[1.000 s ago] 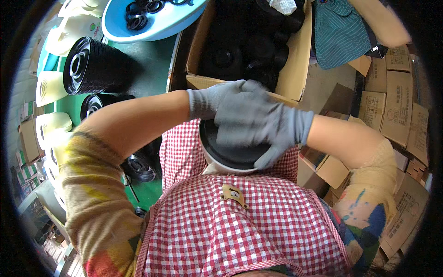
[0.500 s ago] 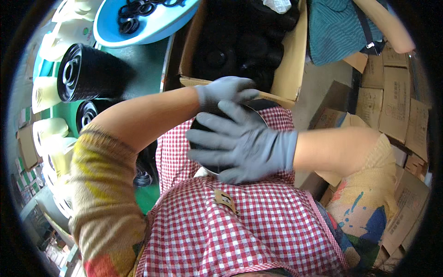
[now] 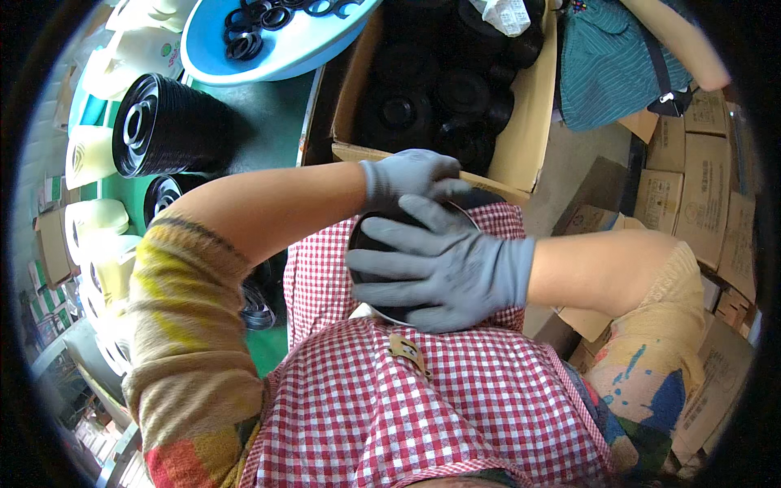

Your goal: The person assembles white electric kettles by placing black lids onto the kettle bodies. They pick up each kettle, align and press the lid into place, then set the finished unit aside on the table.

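On my lap lies a round black dish-like part (image 3: 363,232) with a thin pale rim, mostly covered by my gloved hands. Spread flat over its face is my right hand (image 3: 447,264), in a grey glove, its fingers apart. My left hand (image 3: 413,176), gloved the same, is bent around the far edge of the part. Its fingers look curled there, with the tips partly hidden. A red-and-white checked apron (image 3: 407,390) lies under the part.
Ahead stands a cardboard box (image 3: 529,122) filled with black round parts. A blue basin (image 3: 277,61) of black rings and a stack of black discs (image 3: 167,126) sit on the green table (image 3: 277,114). Pale yellow containers (image 3: 91,154) line the left; cartons (image 3: 695,179) are piled right. Another person's arm (image 3: 683,37) shows top right.
The view has shifted slightly, so everything sits a bit further right and lower. Both hands stay on the black part, the right one still flat on it.
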### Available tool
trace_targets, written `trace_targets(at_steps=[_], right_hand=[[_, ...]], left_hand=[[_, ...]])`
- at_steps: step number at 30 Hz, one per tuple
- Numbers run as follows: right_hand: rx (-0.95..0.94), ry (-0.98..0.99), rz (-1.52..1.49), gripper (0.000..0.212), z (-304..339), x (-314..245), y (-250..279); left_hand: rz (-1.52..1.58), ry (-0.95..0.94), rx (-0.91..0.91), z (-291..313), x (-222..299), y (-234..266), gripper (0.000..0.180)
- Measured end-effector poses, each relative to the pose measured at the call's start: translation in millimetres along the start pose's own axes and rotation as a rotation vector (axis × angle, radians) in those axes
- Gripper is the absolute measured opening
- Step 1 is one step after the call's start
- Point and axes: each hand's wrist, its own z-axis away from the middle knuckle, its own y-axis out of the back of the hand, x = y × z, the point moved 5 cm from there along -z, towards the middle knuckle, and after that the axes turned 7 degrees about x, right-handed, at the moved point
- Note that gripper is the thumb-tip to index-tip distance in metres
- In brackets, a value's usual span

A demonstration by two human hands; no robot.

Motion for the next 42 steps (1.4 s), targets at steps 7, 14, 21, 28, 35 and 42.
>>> trace_targets(at_steps=[7,14,21,28,35,42], right_hand=[[0.303,0.121,0.077,0.05,4.0,-1.1,32.8],[-0.061,0.035,-0.083,0.067,20.5,13.9,3.8],[0.42,-0.296,-0.082,0.071,19.8,28.5,24.0],[0.343,-0.979,-1.015,0.047,78.7,81.3,-8.0],[0.67,-0.759,-0.606,0.06,78.9,-56.0,80.3],[0.499,-0.103,-0.413,0.05,18.8,-128.1,127.1]], left_hand=[[-0.419,-0.095,-0.136,-3.8,46.3,18.2,0.039],[0.323,0.125,0.017,18.4,-28.7,-7.3,0.032],[-0.528,-0.24,0.052,9.3,52.1,27.8,0.027],[0.015,0.133,0.571,138.1,-42.0,33.9,0.022],[0.619,0.613,0.428,258.5,-13.6,-44.8,0.036],[1.445,0.188,0.318,295.1,36.8,-63.3,0.05]])
